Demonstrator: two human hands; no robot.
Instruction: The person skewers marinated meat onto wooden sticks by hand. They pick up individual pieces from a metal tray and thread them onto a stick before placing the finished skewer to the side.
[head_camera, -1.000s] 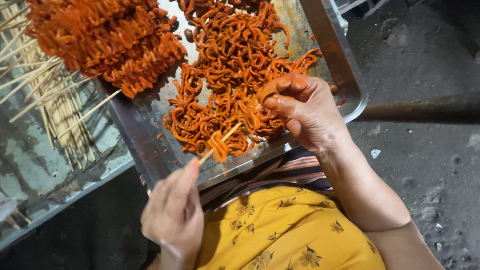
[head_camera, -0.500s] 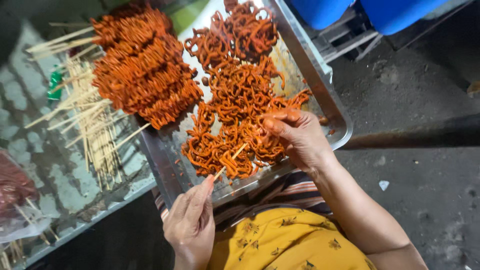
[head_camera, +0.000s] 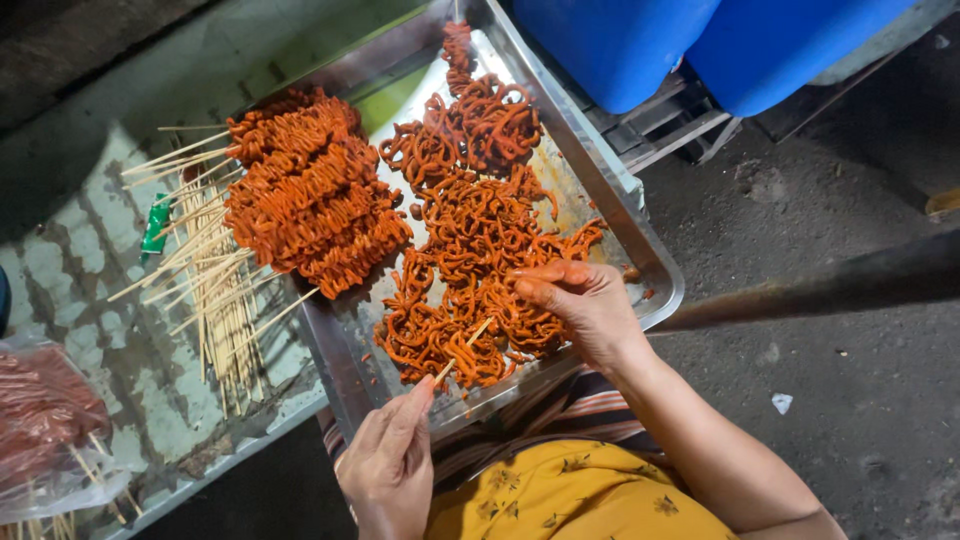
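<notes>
The person's left hand (head_camera: 392, 462) sits low in the view, back of the hand up, with the index finger and thumb stretched forward and pinched together at their tips while the remaining fingers curl loosely beneath. The right hand (head_camera: 580, 310) lies further forward and to the right, palm turned down and fingers bent inward toward the left, the thumb pressed against the fingertips in a closed pinch. The bare right forearm runs back diagonally toward the lower right, wrist slightly flexed. The two hands are near each other but apart.
</notes>
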